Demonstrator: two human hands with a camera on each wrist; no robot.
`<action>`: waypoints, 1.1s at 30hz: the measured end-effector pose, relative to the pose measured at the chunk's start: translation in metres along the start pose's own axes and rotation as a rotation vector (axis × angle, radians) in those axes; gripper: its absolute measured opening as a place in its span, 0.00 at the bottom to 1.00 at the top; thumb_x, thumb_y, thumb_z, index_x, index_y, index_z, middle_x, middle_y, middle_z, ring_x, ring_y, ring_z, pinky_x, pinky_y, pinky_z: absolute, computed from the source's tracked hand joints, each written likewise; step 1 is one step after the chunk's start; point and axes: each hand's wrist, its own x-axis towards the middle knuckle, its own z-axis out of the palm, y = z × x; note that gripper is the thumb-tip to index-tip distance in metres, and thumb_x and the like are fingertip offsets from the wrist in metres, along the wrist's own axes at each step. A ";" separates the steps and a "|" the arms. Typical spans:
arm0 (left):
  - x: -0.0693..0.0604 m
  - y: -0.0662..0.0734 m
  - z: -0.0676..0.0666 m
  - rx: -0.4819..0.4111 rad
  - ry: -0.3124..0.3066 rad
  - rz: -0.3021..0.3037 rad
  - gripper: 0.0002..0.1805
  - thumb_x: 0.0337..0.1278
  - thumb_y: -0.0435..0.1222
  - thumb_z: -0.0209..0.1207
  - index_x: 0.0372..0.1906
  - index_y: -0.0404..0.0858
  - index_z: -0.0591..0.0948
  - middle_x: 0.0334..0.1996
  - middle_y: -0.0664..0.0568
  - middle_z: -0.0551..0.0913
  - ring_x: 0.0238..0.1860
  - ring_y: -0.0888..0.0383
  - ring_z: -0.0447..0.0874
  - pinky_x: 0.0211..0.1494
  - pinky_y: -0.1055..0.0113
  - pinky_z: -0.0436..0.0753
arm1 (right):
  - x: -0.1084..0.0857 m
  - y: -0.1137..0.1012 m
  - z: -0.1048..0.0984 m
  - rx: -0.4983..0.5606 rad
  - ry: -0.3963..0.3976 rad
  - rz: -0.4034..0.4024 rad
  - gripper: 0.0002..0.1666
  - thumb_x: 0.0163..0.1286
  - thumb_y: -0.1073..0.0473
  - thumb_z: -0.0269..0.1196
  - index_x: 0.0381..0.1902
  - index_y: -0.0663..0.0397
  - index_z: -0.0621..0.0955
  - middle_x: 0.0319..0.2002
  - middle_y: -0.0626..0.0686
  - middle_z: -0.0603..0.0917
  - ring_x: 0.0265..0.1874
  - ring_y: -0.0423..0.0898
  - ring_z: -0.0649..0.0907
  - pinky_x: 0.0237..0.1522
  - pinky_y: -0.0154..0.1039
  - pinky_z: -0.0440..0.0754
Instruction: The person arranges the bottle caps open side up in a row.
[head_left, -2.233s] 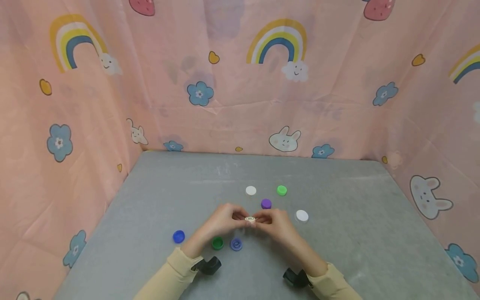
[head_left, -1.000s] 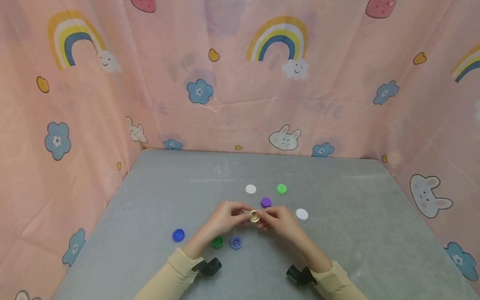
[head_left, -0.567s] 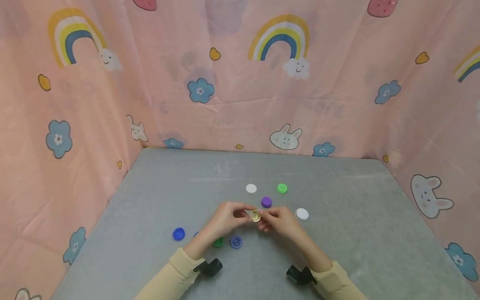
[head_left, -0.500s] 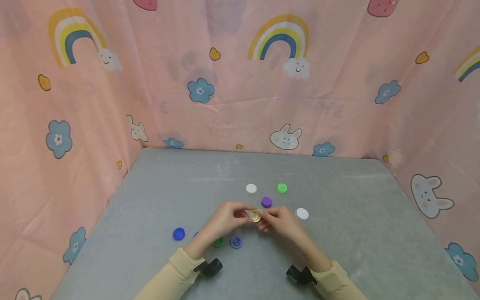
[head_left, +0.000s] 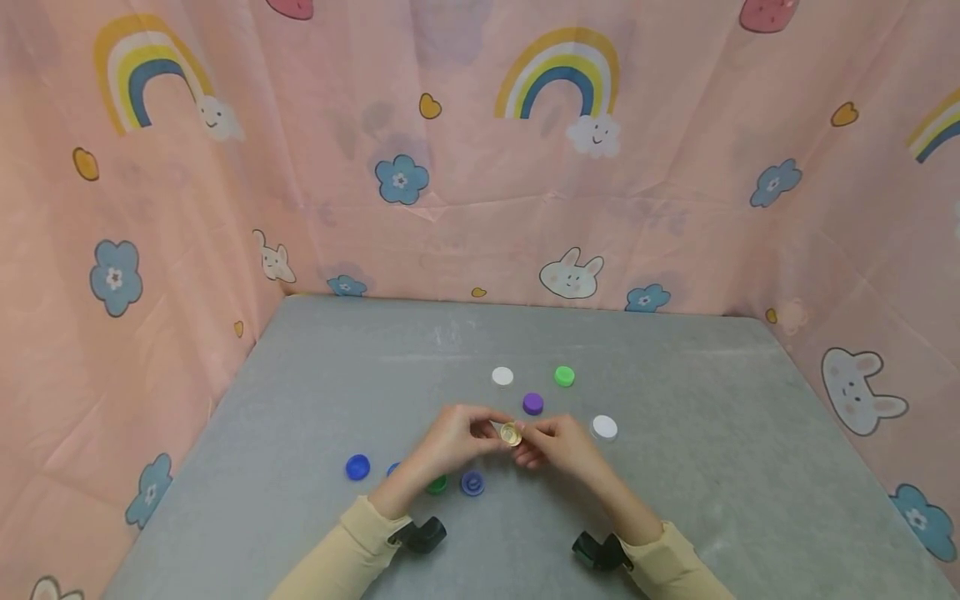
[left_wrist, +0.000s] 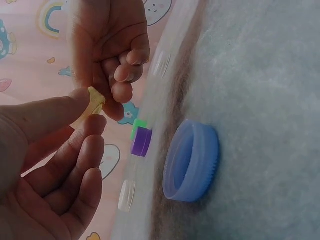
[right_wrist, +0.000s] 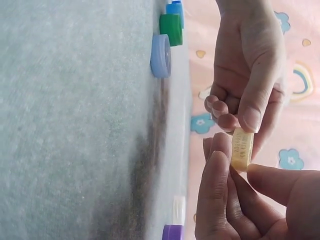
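Observation:
A small pale-yellow bottle cap [head_left: 511, 434] is held above the table between the two hands, its hollow side facing the head camera. My left hand [head_left: 455, 437] pinches its left edge between thumb and fingers. From the other side my right hand [head_left: 561, 443] grips it with thumb and forefinger, the other fingers curled below. In the right wrist view small print shows on the side of the cap [right_wrist: 241, 150], but it is too fine to read. The left wrist view shows the cap [left_wrist: 93, 106] partly covered by the left thumb.
On the grey table [head_left: 712, 442], a white cap [head_left: 502, 376], a light green cap [head_left: 565, 377], a purple cap [head_left: 532, 404] and another white cap [head_left: 604, 427] lie beyond the hands. Nearer are a blue cap [head_left: 357, 467], a dark green cap [head_left: 437, 484] and a periwinkle cap [head_left: 472, 483].
The yellow cap has been turned so its hollow inside faces the head camera, and it has shifted slightly right. Another blue cap now peeks out beside the left wrist.

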 end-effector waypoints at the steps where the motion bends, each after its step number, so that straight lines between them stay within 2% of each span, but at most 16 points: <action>1: 0.000 0.000 0.000 -0.001 -0.003 0.001 0.14 0.47 0.40 0.70 0.42 0.43 0.86 0.24 0.59 0.84 0.25 0.70 0.78 0.30 0.74 0.78 | 0.000 0.000 0.000 0.002 0.003 0.004 0.22 0.71 0.55 0.56 0.37 0.73 0.83 0.26 0.63 0.86 0.25 0.50 0.87 0.29 0.41 0.85; 8: 0.000 -0.001 0.001 -0.039 -0.019 -0.026 0.12 0.48 0.38 0.69 0.39 0.41 0.86 0.24 0.57 0.84 0.24 0.68 0.78 0.29 0.73 0.78 | -0.001 -0.002 0.000 0.039 0.018 0.012 0.18 0.69 0.59 0.58 0.41 0.75 0.82 0.27 0.63 0.86 0.25 0.45 0.86 0.30 0.39 0.84; 19: 0.000 -0.005 -0.002 -0.081 -0.030 -0.054 0.12 0.49 0.40 0.68 0.39 0.39 0.86 0.25 0.56 0.84 0.25 0.66 0.78 0.31 0.72 0.78 | -0.005 -0.002 -0.004 0.071 -0.069 -0.056 0.20 0.67 0.60 0.61 0.47 0.75 0.79 0.34 0.67 0.86 0.33 0.58 0.86 0.36 0.44 0.85; 28: -0.002 -0.005 -0.003 -0.097 -0.052 -0.084 0.12 0.51 0.40 0.66 0.39 0.39 0.86 0.26 0.55 0.85 0.28 0.66 0.79 0.33 0.72 0.78 | -0.007 -0.002 -0.003 0.003 -0.062 -0.063 0.21 0.62 0.59 0.66 0.47 0.70 0.81 0.34 0.64 0.87 0.30 0.44 0.87 0.36 0.41 0.85; 33: -0.004 -0.006 -0.003 -0.104 -0.069 -0.086 0.12 0.50 0.42 0.68 0.39 0.40 0.86 0.30 0.56 0.86 0.31 0.65 0.81 0.36 0.72 0.79 | -0.008 -0.001 -0.004 -0.034 -0.056 -0.086 0.19 0.61 0.61 0.66 0.46 0.72 0.81 0.35 0.64 0.87 0.31 0.46 0.87 0.34 0.40 0.85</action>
